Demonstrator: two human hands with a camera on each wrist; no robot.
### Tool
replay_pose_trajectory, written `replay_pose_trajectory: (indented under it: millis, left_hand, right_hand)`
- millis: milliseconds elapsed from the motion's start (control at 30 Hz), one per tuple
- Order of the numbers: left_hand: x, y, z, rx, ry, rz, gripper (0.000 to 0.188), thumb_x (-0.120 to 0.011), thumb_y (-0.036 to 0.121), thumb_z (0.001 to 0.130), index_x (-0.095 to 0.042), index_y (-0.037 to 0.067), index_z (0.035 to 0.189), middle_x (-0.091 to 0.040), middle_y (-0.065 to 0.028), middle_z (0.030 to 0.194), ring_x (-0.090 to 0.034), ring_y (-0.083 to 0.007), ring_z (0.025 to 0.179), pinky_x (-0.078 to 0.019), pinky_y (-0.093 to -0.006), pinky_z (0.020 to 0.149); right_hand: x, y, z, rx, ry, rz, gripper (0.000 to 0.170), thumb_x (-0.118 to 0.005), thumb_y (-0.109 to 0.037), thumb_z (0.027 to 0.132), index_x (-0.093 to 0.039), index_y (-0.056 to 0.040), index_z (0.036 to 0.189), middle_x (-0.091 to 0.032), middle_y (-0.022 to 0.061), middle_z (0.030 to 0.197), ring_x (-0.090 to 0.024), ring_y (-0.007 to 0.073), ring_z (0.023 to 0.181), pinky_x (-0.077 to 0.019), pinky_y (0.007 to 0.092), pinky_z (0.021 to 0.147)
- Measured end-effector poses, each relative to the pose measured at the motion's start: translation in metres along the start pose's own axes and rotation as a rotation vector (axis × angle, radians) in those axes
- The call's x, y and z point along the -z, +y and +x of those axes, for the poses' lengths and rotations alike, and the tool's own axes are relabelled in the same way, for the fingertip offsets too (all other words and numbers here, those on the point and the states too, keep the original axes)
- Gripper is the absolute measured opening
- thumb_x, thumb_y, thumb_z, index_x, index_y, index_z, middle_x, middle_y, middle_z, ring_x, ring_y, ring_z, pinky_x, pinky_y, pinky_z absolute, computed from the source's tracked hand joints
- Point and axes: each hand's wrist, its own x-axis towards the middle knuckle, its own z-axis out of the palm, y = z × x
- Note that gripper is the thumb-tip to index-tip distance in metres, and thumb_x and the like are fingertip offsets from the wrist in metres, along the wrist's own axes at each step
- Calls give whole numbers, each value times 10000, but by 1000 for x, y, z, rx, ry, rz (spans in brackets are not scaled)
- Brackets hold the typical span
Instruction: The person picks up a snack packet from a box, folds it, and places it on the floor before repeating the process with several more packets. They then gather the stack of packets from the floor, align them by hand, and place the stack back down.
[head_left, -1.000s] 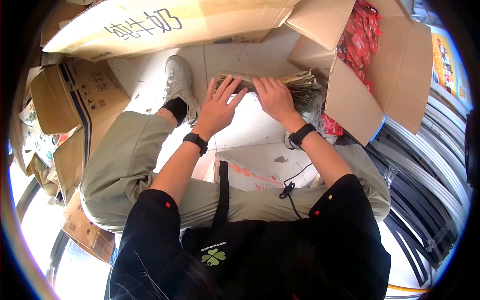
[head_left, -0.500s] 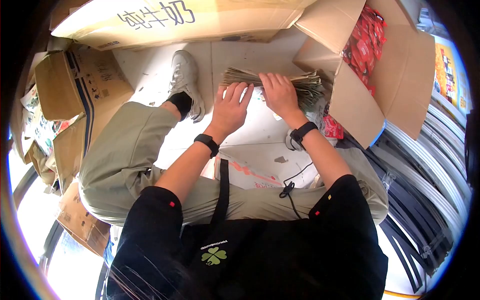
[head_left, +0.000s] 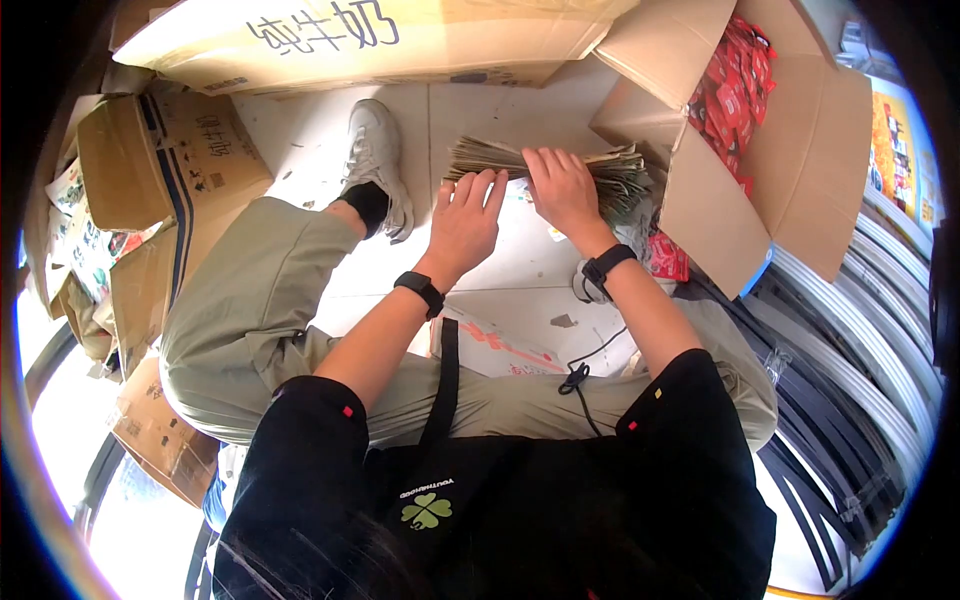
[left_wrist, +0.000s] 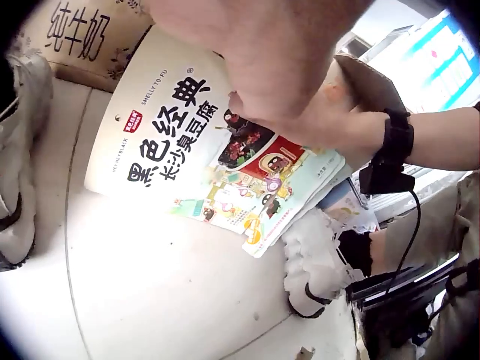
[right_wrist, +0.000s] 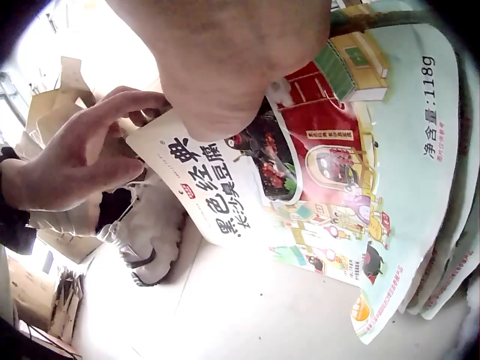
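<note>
Flat printed bags form a fanned stack held on edge above the floor, the right end spread more widely. Its pale front bag carries black lettering and a food picture, also plain in the right wrist view. My left hand is at the stack's near left side; the right wrist view has that hand with fingers bent around the bag's corner. My right hand grips the middle, fingers over the top edge. In the right wrist view this hand hides part of the front bag.
A cardboard box with red packets stands at the right, near long strips. Another open box is at the left, a large carton across the far side. A shoe rests left of the stack.
Both hands are slightly farther right. My left fingers have slid from over the stack's top to its near edge, uncovering the left end. Little differs from half a second ago.
</note>
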Motion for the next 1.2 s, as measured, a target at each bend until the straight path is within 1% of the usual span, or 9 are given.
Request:
replay_pose_trajectory:
  millis: [33, 100, 267, 500, 633, 700, 800, 1100, 1200]
  left_hand:
    - [-1, -2, -1, -11, 15, 22, 572, -627, 107, 744, -525, 49, 1304, -500, -93, 1237, -454, -259, 1171, -324, -418, 957]
    - [-2, -3, -1, -20, 31, 44, 568, -626, 105, 742, -530, 52, 1299, -499, -95, 1248, -450, -262, 1184, -320, -421, 966]
    - [4, 2, 1, -2, 55, 12, 527, -585, 91, 736, -554, 45, 1260, -484, -99, 1309, -428, -251, 1250, -307, -441, 996]
    - [3, 5, -6, -3, 15, 83, 531, -573, 105, 754, -537, 29, 1278, -480, -92, 1322, -431, -248, 1240, -308, -435, 983]
    - [2, 4, -3, -12, 25, 117, 534, -566, 118, 768, -520, 20, 1292, -480, -91, 1325, -440, -238, 1212, -325, -430, 956]
    - [4, 4, -1, -16, 18, 129, 531, -563, 119, 772, -517, 19, 1291, -481, -90, 1325, -444, -234, 1199, -329, -427, 949]
    - [5, 4, 1, -20, 8, 142, 515, -561, 121, 777, -521, 21, 1281, -484, -92, 1321, -450, -229, 1179, -345, -419, 936]
    - [4, 0, 3, -48, 23, 138, 489, -564, 128, 773, -539, 35, 1252, -503, -47, 1312, -472, -211, 1128, -368, -412, 914]
    - [2, -2, 6, -64, 61, 134, 473, -570, 119, 764, -548, 40, 1230, -517, -38, 1292, -486, -207, 1102, -374, -386, 879]
  right_hand:
    - [-1, 0, -1, 1, 0, 0, 296, -571, -83, 819, -568, -31, 1110, -604, 86, 928, -590, 240, 883, -461, 349, 771]
    - [-3, 1, -3, -25, -67, 11, 441, -680, -112, 752, -538, -33, 1162, -603, 103, 999, -582, 274, 931, -462, 380, 817]
    - [-5, 1, -4, -18, -56, 3, 437, -678, -114, 751, -537, -37, 1157, -602, 100, 996, -582, 271, 926, -462, 379, 811]
    - [-6, 2, -3, -15, -45, 1, 438, -674, -116, 750, -530, -46, 1157, -594, 89, 967, -575, 263, 906, -460, 378, 789]
    - [-7, 1, -4, -23, -66, -5, 441, -680, -118, 742, -530, -51, 1152, -592, 85, 960, -574, 264, 904, -458, 381, 780]
    - [-8, 2, -3, -8, -6, -8, 447, -689, -117, 733, -532, -55, 1146, -591, 83, 958, -574, 263, 906, -458, 382, 780]
    - [-7, 2, -3, -9, -7, -12, 454, -696, -117, 727, -532, -56, 1146, -590, 83, 958, -574, 264, 906, -458, 382, 780]
    - [-7, 2, -3, -25, -43, 3, 454, -696, -114, 730, -530, -57, 1148, -585, 80, 960, -570, 265, 911, -453, 379, 777]
    - [-7, 2, -2, -22, -37, 3, 455, -696, -110, 730, -529, -58, 1149, -584, 80, 956, -570, 264, 909, -453, 378, 773]
